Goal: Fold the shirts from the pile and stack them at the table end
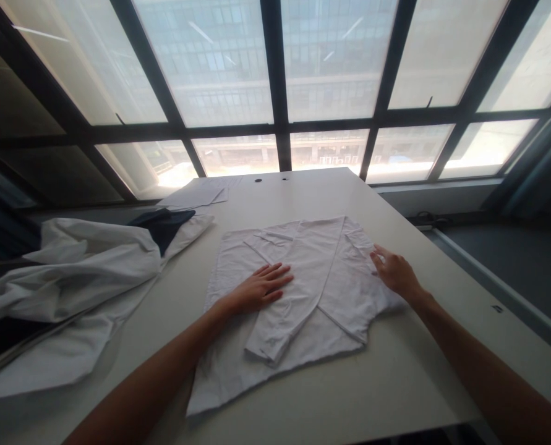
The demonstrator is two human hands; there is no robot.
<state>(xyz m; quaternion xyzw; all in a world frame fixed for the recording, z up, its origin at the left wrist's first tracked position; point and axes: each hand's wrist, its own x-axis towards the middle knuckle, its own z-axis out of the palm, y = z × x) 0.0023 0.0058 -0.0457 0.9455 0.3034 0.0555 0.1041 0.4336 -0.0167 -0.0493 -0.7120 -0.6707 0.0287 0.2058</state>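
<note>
A white long-sleeved shirt (pixel 303 334) lies partly folded on the table, one sleeve (pixel 279 327) laid across its body with the cuff toward me. My left hand (pixel 262 287) rests flat on the cloth near the middle, fingers stretched out. At the shirt's right edge, my right hand (pixel 393 270) has its fingers curled around the fabric beside the other shoulder area. Its fingertips are partly hidden, though the cloth appears pinched there. The shirt's near edge spreads out toward the lower left.
The white table (pixel 303 198) reaches toward large dark-framed windows. Left of the shirt lies a heap of white cloth (pixel 99 259) with a dark blue piece (pixel 168 225) in it. Papers (pixel 194 196) sit at the far left corner. A dark curtain (pixel 535 161) hangs at right.
</note>
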